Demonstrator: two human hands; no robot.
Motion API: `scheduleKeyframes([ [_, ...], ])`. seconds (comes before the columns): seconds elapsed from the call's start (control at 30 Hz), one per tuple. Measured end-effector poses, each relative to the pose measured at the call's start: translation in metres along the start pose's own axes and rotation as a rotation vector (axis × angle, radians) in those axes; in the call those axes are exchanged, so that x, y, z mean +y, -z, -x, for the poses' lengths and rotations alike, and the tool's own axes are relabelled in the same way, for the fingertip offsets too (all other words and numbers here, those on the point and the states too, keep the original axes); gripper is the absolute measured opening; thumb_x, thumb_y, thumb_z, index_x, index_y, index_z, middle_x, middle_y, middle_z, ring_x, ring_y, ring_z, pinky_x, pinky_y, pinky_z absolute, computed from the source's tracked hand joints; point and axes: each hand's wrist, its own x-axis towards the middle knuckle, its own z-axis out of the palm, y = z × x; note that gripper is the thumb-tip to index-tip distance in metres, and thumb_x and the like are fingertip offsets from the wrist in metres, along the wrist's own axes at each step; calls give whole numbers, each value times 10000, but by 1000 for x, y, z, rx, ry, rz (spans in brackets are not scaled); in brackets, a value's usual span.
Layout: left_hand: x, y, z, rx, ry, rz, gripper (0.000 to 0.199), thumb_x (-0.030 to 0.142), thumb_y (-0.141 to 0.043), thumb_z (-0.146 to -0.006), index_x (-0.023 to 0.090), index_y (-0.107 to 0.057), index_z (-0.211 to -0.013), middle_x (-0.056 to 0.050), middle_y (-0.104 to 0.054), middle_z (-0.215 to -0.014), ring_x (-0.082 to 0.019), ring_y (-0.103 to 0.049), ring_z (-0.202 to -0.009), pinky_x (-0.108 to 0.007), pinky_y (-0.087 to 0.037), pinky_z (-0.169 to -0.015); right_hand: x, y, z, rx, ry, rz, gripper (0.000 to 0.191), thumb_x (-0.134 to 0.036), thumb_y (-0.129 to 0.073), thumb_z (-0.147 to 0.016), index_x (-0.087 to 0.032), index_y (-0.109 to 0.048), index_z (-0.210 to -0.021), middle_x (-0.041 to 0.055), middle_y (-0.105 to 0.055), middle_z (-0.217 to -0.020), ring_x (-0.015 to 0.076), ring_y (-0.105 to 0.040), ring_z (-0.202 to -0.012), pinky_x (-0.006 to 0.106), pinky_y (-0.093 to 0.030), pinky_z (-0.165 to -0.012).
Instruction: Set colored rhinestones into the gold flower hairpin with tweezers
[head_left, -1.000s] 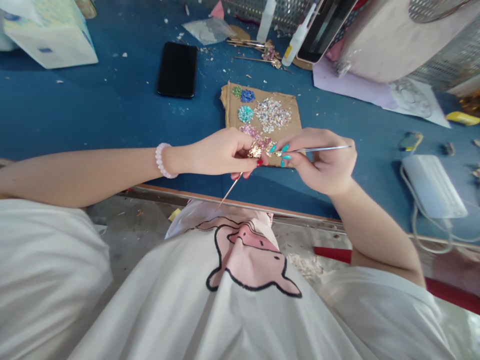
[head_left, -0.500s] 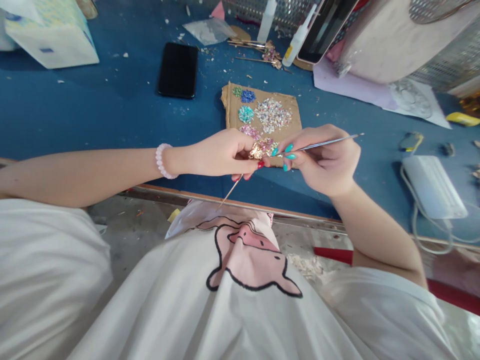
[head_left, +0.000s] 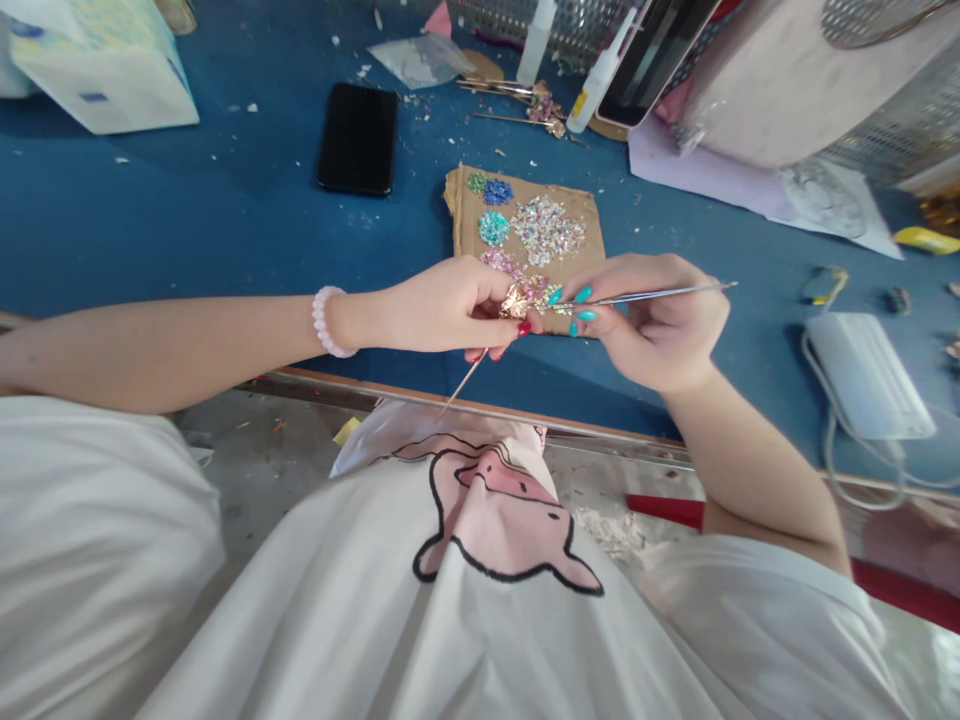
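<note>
My left hand (head_left: 442, 305), with a bead bracelet at the wrist, is closed around a gold hair stick (head_left: 463, 388). Its bare shaft slants down toward my lap. The ornate gold head (head_left: 514, 302) shows at my fingertips. A slim metal tool (head_left: 667, 294) is pinched in my right hand (head_left: 656, 320), its back end pointing right. Its working end lies close to the gold head, and my fingers partly hide it. Just beyond both hands is a cardboard piece (head_left: 592, 245) with small piles of chips: white (head_left: 547, 230), turquoise (head_left: 493, 228), blue (head_left: 498, 192), green (head_left: 476, 182) and pink (head_left: 499, 262).
A black phone (head_left: 358, 138) lies left of the cardboard. Behind it are more gold sticks (head_left: 499, 90), a plastic bag (head_left: 420, 62) and two nozzle bottles (head_left: 600, 75). A tissue box (head_left: 135, 90) stands far left. On the right sits a white device (head_left: 868, 375) with a cable.
The metal tool's back end has dipped slightly and moved right with my right hand. My left hand and the hair stick stay nearly in place.
</note>
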Motion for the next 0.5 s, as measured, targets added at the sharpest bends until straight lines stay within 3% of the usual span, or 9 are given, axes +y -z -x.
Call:
scheduleKeyframes([
  [0.23, 1, 0, 0, 9, -7, 6, 223, 69, -607, -865, 156, -757, -1004, 78, -679, -613, -45, -611, -475, -121, -485, -513, 0, 1, -3, 5, 91, -44, 106, -315, -772, -1012, -303, -790, -1116, 5, -835, -931, 187, -833, -846, 311, -706, -733],
  [0.5, 0, -1, -1, 23, -20, 15, 168, 84, -622, -866, 166, -743, -948, 66, -680, -604, -52, -600, -464, -131, -492, -514, 0, -1, -3, 25, 71, -12, 78, -387, -783, -1005, -325, -788, -1052, 10, -829, -865, 204, -829, -781, 329, -691, -666],
])
